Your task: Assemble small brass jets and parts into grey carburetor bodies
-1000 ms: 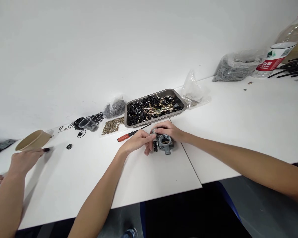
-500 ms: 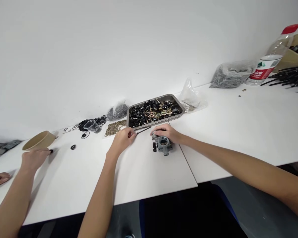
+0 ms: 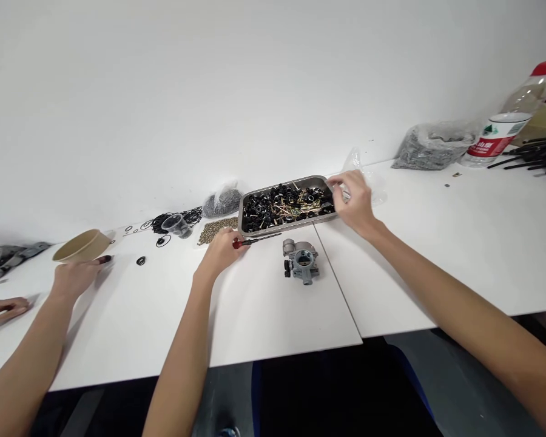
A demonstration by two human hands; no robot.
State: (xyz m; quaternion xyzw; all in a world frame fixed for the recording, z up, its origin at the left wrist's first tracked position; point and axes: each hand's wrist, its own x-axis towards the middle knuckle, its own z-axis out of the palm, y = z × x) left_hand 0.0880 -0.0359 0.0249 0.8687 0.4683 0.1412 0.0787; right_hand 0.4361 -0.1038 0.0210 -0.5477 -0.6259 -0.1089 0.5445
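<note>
My left hand is closed on a screwdriver with a red handle, its thin shaft pointing right along the tray's front edge. A grey metal carburetor sits on the white table, touched by neither hand. My right hand hovers at the right end of the metal tray, fingers curved and apart, with nothing visible between them. In the tray lie black fittings and gold-coloured screws.
To the left, another person's hands rest near a beige bowl. Beside the tray are brass parts, a plastic cup and black rings. A bag and a bottle stand at the back right.
My right hand has let go of the carburetor and moved up and right to the tray's end. My left hand still holds the screwdriver, whose red handle now shows more.
</note>
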